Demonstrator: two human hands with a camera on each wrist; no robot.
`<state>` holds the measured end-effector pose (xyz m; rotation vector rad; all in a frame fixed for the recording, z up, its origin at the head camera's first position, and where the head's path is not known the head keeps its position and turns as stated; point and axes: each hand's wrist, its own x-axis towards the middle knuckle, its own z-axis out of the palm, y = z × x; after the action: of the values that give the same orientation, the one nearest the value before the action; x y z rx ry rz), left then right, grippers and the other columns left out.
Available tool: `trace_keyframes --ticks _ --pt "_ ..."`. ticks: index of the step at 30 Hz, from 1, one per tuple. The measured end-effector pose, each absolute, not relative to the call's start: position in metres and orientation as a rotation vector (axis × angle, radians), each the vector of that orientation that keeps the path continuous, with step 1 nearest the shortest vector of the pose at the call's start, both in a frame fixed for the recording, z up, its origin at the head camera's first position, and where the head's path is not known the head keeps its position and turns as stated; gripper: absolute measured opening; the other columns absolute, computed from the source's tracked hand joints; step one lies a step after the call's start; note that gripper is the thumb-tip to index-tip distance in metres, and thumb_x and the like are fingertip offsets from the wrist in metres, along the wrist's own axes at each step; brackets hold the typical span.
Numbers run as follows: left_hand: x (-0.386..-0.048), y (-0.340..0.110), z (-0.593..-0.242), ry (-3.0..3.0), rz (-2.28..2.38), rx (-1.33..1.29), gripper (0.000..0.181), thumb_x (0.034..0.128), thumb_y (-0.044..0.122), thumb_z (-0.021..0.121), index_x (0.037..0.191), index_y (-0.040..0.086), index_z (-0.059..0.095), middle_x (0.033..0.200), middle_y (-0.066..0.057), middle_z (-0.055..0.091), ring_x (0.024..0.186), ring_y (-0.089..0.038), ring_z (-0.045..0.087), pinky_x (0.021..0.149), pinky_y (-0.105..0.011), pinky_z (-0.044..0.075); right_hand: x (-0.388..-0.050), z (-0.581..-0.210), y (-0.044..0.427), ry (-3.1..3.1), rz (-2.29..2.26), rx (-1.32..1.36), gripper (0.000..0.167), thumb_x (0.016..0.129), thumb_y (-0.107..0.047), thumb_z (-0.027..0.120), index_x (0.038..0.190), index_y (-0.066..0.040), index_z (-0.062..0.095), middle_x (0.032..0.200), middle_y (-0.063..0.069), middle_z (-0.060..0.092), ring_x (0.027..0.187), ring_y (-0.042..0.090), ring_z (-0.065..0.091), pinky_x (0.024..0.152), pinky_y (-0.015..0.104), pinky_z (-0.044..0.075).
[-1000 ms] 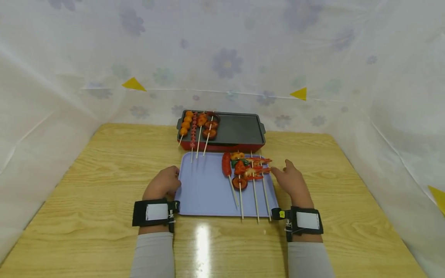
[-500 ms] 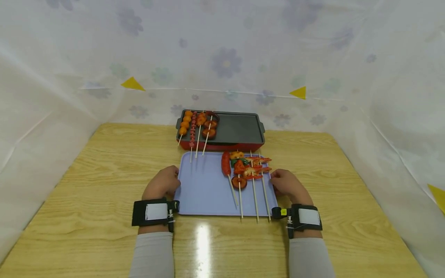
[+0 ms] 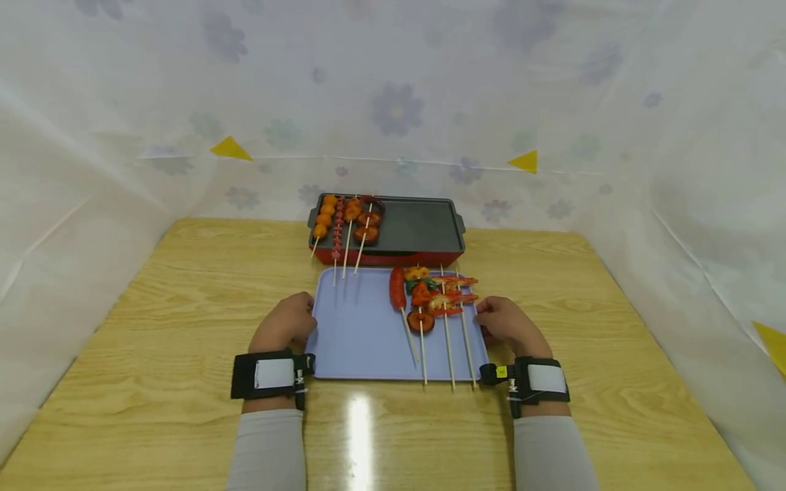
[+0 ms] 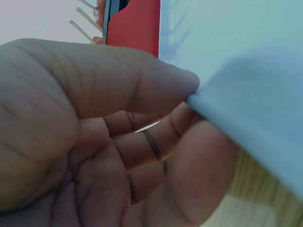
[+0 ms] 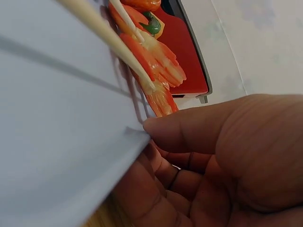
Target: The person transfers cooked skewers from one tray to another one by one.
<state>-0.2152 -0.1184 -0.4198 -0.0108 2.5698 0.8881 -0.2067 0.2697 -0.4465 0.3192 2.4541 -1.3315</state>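
Note:
A pale purple tray (image 3: 356,341) lies in front of me, bearing several skewers on its right half: a red sausage (image 3: 397,289), a mixed skewer with a mushroom slice (image 3: 420,322), and shrimp skewers (image 3: 451,300). My left hand (image 3: 285,322) pinches the tray's left rim, thumb on top and fingers curled beneath, as the left wrist view shows. On the opposite side my right hand (image 3: 511,324) grips the right rim the same way, its thumb (image 5: 180,127) close to the shrimp tails. Some fingertips are hidden under the tray.
Just behind the tray stands a red grill with a black plate (image 3: 420,225). Several skewers, among them orange balls (image 3: 323,217) and mushroom slices (image 3: 367,228), lie on its left side, their sticks reaching over the front edge. A flowered curtain (image 3: 393,102) encloses the wooden table (image 3: 153,327).
My right hand, earlier beside the tray with its fingers apart, has taken hold of the right rim. The left hand keeps its grip. The whole view has shifted slightly.

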Motion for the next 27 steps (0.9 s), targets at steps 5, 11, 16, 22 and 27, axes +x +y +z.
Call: trace_keyframes --ticks 5,11,16,22,27 --pt "-0.214 -0.119 -0.419 2.582 0.884 0.009 0.040 0.0856 -0.004 0.051 0.125 -0.009 0.052 0.096 -0.015 0.059 0.076 -0.026 0.057 0.061 -0.033 0.047 -0.207 -0.448 0.268 2.478 -1.308 0.315 0.014 0.097 -0.006 0.054 0.107 0.004 0.056 0.094 0.014 0.056 0.076 0.022 0.057 0.062 0.033 0.051" --pt "-0.211 -0.120 -0.417 2.586 0.894 -0.001 0.041 0.0855 -0.003 0.051 0.126 -0.009 0.053 0.099 -0.017 0.060 0.079 -0.026 0.057 0.065 -0.035 0.048 -0.207 -0.448 0.265 2.482 -1.298 0.334 0.015 0.097 -0.006 0.054 0.109 0.004 0.056 0.096 0.014 0.056 0.078 0.022 0.058 0.062 0.033 0.053" --pt "-0.207 -0.126 -0.409 2.652 0.874 -0.001 0.046 0.0930 0.013 0.054 0.133 -0.009 0.051 0.117 -0.024 0.061 0.095 -0.032 0.060 0.079 -0.044 0.050 -0.207 -0.449 0.265 2.490 -1.270 0.326 0.015 0.098 -0.007 0.054 0.109 0.003 0.056 0.098 0.015 0.057 0.079 0.024 0.059 0.063 0.033 0.052" --pt "-0.203 -0.129 -0.391 2.982 1.113 0.121 0.083 0.0962 0.049 0.058 0.159 0.010 0.019 0.162 -0.023 0.007 0.146 -0.048 0.005 0.108 -0.072 0.014 -0.207 -0.444 0.266 2.504 -1.207 0.326 0.016 0.097 -0.009 0.056 0.108 0.002 0.057 0.098 0.016 0.057 0.079 0.025 0.058 0.062 0.033 0.051" --pt "-0.206 -0.113 -0.388 3.424 1.204 0.386 0.107 0.0800 0.081 0.051 0.157 0.038 -0.009 0.158 -0.007 -0.033 0.140 -0.042 -0.033 0.101 -0.074 -0.015 -0.207 -0.440 0.266 2.500 -1.202 0.330 0.016 0.096 -0.009 0.056 0.108 0.002 0.057 0.099 0.016 0.057 0.077 0.026 0.058 0.061 0.033 0.050"
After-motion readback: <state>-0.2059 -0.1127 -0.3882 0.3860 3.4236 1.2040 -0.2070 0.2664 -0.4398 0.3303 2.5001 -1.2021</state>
